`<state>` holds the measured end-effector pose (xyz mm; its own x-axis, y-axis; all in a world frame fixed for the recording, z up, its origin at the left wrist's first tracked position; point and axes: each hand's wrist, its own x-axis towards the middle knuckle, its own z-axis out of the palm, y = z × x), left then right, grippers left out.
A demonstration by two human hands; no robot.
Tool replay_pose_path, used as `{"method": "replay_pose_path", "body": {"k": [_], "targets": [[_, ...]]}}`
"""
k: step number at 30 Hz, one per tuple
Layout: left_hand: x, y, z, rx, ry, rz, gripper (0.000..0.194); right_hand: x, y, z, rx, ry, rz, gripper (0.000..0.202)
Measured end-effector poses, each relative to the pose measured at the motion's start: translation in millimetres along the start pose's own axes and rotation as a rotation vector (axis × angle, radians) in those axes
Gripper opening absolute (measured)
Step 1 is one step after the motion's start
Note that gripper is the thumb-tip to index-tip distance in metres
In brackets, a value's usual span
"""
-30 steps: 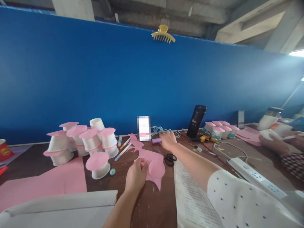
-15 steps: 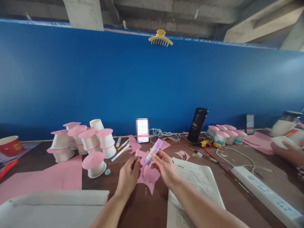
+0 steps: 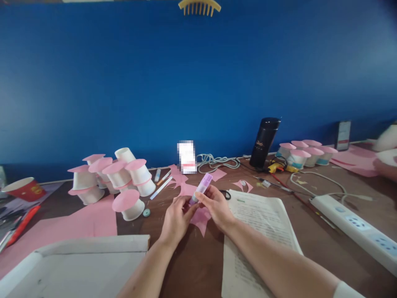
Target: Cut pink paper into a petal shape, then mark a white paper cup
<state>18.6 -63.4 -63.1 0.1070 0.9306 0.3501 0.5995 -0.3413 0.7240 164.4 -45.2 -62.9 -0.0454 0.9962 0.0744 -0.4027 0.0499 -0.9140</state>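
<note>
A blue wall [image 3: 155, 82] fills the far side, behind a brown table [image 3: 192, 265]. At the near left lies a white tray-like box [image 3: 87, 265], with a pink sheet [image 3: 77, 221] beyond it. Printed pages [image 3: 263, 215] lie under the right forearm, and a white power strip [image 3: 356, 225] slants across the near right. White cups [image 3: 133, 211] with pink discs cluster at the left, some stacked; smaller disc-topped cups [image 3: 297, 159] stand at the far right, beside a black bottle [image 3: 263, 142]. Another person's hand [image 3: 386, 169] shows at the right edge.

In the middle, the right hand [image 3: 218, 209] holds a purple tube [image 3: 203, 186] tilted, its upper end leaning right. The left hand [image 3: 177, 217] has its fingertips drawn narrow at the tube's lower end; whether they also pinch paper, I cannot tell. The tube is above pink cut paper [image 3: 201, 219], partly hidden by the hands. A phone [image 3: 187, 157] with a blurred screen stands beyond. Left of the cut paper lie a slim white pen [image 3: 161, 187] and, nearer, a small teal ring [image 3: 146, 212].
</note>
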Motion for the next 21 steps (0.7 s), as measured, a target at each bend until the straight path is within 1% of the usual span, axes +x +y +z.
{"method": "replay_pose_path", "body": {"k": [5, 10, 16, 21], "targets": [[-0.3, 3.7, -1.5, 0.014, -0.017, -0.018, 0.034, -0.5, 1.5, -2.2, -0.060, -0.020, -0.003, 0.034], [-1.6, 10.7, -4.4, 0.105, -0.086, -0.026, 0.037, -2.4, 0.0, -1.8, -0.102, -0.015, -0.026, 0.033], [-2.9, 14.0, -5.4, 0.194, -0.110, 0.064, 0.039, -6.2, -3.6, 0.1, -0.117, -0.126, -0.075, 0.028], [-3.1, 16.2, -6.0, 0.159, -0.132, 0.034, 0.040, -6.1, -4.8, -1.6, -0.073, -0.145, -0.049, 0.029]]}}
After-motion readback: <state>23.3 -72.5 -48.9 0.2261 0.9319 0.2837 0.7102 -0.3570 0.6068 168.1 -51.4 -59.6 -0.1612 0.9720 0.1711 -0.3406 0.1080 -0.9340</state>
